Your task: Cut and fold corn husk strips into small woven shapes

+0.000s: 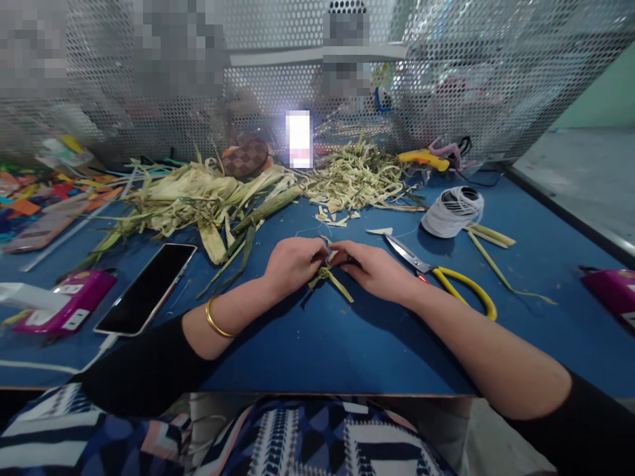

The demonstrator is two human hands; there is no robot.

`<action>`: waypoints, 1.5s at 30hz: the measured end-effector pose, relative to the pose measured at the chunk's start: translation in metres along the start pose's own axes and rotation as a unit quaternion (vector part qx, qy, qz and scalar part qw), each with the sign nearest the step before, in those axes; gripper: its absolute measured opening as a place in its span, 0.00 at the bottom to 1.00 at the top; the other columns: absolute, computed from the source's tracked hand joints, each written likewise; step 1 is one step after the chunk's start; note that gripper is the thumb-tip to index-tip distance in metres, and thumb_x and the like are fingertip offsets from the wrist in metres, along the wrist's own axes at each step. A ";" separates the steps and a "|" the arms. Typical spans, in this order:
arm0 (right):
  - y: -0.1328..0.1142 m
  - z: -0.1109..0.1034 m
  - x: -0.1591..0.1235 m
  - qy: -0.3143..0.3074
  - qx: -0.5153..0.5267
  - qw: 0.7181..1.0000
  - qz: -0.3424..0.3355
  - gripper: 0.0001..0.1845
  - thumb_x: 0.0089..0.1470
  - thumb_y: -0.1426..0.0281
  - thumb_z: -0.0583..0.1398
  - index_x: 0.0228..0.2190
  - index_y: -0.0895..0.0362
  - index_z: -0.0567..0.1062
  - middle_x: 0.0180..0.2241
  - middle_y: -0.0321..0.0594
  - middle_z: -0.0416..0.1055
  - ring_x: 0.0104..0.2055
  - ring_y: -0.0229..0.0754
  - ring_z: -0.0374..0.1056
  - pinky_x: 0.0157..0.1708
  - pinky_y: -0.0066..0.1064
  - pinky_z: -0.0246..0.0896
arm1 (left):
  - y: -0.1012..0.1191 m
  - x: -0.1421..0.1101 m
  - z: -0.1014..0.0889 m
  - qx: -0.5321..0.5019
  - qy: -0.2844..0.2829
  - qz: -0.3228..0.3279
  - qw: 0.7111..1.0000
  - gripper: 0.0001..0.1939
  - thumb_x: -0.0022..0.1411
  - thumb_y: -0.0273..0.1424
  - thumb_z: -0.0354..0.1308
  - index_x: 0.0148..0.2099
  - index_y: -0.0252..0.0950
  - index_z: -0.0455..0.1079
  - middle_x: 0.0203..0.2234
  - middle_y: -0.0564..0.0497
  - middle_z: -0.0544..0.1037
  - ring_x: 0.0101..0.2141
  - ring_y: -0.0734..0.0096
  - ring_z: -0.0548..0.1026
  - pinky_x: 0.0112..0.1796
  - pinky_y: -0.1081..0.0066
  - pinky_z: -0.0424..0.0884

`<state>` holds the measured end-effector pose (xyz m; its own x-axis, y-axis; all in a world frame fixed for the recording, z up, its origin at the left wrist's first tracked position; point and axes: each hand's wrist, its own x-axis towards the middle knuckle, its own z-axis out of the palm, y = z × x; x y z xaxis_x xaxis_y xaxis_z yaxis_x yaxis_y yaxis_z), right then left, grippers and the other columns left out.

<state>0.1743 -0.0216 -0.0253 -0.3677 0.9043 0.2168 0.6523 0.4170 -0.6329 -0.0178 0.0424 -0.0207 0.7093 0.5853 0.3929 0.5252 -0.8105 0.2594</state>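
My left hand (pixel 297 263) and my right hand (pixel 366 266) meet above the middle of the blue table. Between their fingertips is a small bundle of dry corn husk strips (pixel 325 272), pale green and yellowish, with short ends hanging below. Both hands pinch it, the left from its left side and the right from its right side. A thin white thread seems to run near the fingers, but its path there is hard to make out. Just right of my right hand lie scissors (pixel 421 263) with yellow handles, partly behind my forearm. A spool of white thread (pixel 452 211) stands beyond them.
A heap of corn husks (pixel 198 198) lies at the back left, with a pile of shredded husk (pixel 357 175) beside it. A phone (pixel 146 287) on a cable is at left, near a purple device (pixel 69 301). A yellow glue gun (pixel 424 158) lies by the perforated metal screen (pixel 446 86).
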 end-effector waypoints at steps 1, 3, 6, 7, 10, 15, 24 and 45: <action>0.000 0.000 0.000 -0.001 -0.001 1.000 -0.001 0.23 0.54 0.80 0.53 0.51 0.53 0.66 0.43 0.40 0.76 0.47 0.44 0.70 0.48 0.39 0.63 | -0.001 0.000 0.000 0.018 -0.002 0.015 1.000 0.08 0.58 0.26 0.52 0.32 0.36 0.73 0.24 0.51 0.78 0.28 0.71 0.74 0.28 0.74 0.62; -0.001 0.000 -0.001 -0.001 -0.003 1.000 -0.002 0.23 0.53 0.80 0.54 0.51 0.54 0.66 0.44 0.40 0.76 0.48 0.45 0.70 0.48 0.39 0.63 | -0.003 0.000 0.001 0.044 -0.004 0.034 0.998 0.08 0.60 0.27 0.52 0.33 0.36 0.72 0.25 0.51 0.78 0.28 0.71 0.74 0.29 0.73 0.62; -0.002 -0.001 -0.001 -0.001 -0.007 1.000 -0.004 0.23 0.53 0.80 0.54 0.51 0.55 0.65 0.43 0.41 0.76 0.48 0.45 0.69 0.48 0.39 0.63 | -0.006 0.001 0.000 0.070 -0.012 0.051 0.996 0.08 0.61 0.27 0.51 0.32 0.37 0.72 0.24 0.52 0.77 0.27 0.71 0.73 0.28 0.74 0.62; -0.002 -0.001 -0.001 -0.001 -0.008 1.000 -0.004 0.23 0.53 0.81 0.54 0.51 0.55 0.65 0.43 0.41 0.76 0.47 0.45 0.69 0.48 0.39 0.63 | -0.006 0.001 0.000 0.080 -0.015 0.053 0.995 0.09 0.61 0.28 0.51 0.32 0.37 0.72 0.24 0.51 0.77 0.27 0.71 0.73 0.28 0.73 0.61; -0.003 -0.001 -0.001 -0.001 -0.002 1.000 -0.004 0.23 0.53 0.81 0.54 0.50 0.55 0.66 0.43 0.41 0.76 0.47 0.45 0.70 0.48 0.39 0.63 | -0.006 0.002 0.001 0.100 -0.013 0.045 0.994 0.09 0.62 0.28 0.51 0.32 0.36 0.71 0.24 0.50 0.77 0.27 0.70 0.73 0.27 0.73 0.61; 0.002 0.003 0.002 0.034 0.067 0.997 0.036 0.19 0.55 0.78 0.54 0.48 0.54 0.68 0.41 0.40 0.77 0.45 0.43 0.71 0.46 0.38 0.63 | 0.000 0.001 0.004 0.022 0.042 0.027 0.998 0.07 0.59 0.25 0.53 0.32 0.37 0.71 0.26 0.52 0.78 0.29 0.72 0.74 0.31 0.74 0.64; 0.007 0.005 0.007 0.093 0.107 0.987 0.076 0.07 0.51 0.72 0.60 0.34 0.57 0.77 0.30 0.37 0.69 0.30 0.37 0.64 0.32 0.31 0.60 | 0.006 0.000 0.004 -0.087 0.074 0.054 0.992 0.05 0.60 0.27 0.55 0.34 0.37 0.72 0.29 0.51 0.80 0.31 0.73 0.76 0.35 0.75 0.67; 0.005 -0.011 0.001 0.089 0.082 0.991 0.059 0.09 0.51 0.71 0.59 0.20 0.56 0.70 0.26 0.35 0.63 0.29 0.36 0.61 0.31 0.30 0.57 | -0.016 0.011 0.003 -0.141 0.049 -0.209 0.967 0.07 0.53 0.32 0.59 0.26 0.36 0.73 0.23 0.52 0.78 0.25 0.72 0.72 0.27 0.71 0.64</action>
<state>0.1841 -0.0173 -0.0199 -0.1638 0.9535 0.2531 0.5620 0.3010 -0.7704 -0.0170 0.0614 -0.0236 0.4082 0.8690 0.2797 0.5972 -0.4859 0.6381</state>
